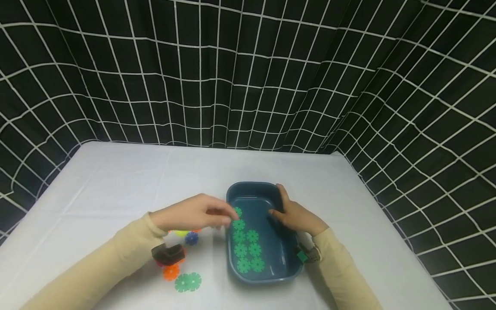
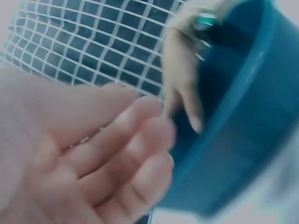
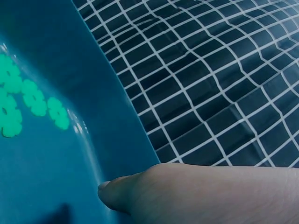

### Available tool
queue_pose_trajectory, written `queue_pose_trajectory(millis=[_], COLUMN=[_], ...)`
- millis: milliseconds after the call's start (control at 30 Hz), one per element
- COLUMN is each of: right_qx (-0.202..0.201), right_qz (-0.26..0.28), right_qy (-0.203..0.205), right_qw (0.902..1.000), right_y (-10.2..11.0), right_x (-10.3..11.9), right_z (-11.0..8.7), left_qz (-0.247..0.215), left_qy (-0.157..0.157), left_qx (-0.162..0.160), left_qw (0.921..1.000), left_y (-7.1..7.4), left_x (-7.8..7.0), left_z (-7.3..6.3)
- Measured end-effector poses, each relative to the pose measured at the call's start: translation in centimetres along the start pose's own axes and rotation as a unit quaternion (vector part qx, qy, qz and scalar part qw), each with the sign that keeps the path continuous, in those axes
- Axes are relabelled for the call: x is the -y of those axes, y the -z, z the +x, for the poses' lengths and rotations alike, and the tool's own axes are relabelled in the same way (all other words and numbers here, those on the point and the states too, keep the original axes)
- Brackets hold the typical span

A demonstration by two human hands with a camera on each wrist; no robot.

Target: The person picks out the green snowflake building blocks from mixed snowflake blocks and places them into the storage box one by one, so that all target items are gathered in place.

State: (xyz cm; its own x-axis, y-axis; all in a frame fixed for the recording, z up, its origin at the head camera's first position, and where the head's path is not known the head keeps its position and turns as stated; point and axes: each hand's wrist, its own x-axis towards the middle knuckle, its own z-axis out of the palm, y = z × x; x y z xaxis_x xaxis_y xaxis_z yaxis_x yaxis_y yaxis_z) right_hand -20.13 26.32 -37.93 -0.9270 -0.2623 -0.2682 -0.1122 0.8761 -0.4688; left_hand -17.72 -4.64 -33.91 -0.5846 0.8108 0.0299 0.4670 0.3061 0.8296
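Observation:
A blue plastic tub (image 1: 273, 258) stands on the white table with several green notched discs (image 1: 244, 265) lying flat in it, in two columns along its left side. The right hand (image 1: 300, 217) holds the tub's right wall, thumb inside and fingers over the outer side; in the right wrist view the thumb (image 3: 128, 193) lies against the inner wall. Over the left rim hovers the left hand (image 1: 201, 211), fingertips above the upper green discs. Its fingers (image 2: 145, 135) are loosely bent in the left wrist view, with nothing visible between them.
Left of the tub lie loose discs, partly hidden by the left forearm: orange (image 1: 171, 272), blue (image 1: 191, 238), yellow (image 1: 181, 233) and a green pair (image 1: 187, 282). A black curtain with a white grid (image 1: 217, 77) hangs behind and beside the table (image 1: 128, 172).

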Motion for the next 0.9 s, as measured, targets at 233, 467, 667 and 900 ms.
queue_pose_trajectory(millis=[233,467,667,900], right_qx=[0.001,-0.005,-0.008,-0.009], right_qz=[0.002,-0.004,-0.004,-0.005], right_qy=[-0.007,0.003,0.000,-0.002], right_qw=[1.0000,1.0000,1.0000,0.9999], right_y=[0.0,0.1,-0.1,-0.2], right_x=[-0.1,0.0,0.1,0.3], right_z=[-0.1,-0.2,-0.2,-0.3], left_qz=[0.145,0.175,0.183,0.153], left_qy=[0.003,0.038,0.036,0.014], left_qx=[0.094,0.076,0.040,0.030], left_qw=[0.9850,0.9810,0.9817,0.9877], left_y=[-2.6,-5.7,-6.8,-6.9], left_x=[1.6,2.2,2.7,3.0], left_z=[-5.8,-7.4,-7.7,-7.9])
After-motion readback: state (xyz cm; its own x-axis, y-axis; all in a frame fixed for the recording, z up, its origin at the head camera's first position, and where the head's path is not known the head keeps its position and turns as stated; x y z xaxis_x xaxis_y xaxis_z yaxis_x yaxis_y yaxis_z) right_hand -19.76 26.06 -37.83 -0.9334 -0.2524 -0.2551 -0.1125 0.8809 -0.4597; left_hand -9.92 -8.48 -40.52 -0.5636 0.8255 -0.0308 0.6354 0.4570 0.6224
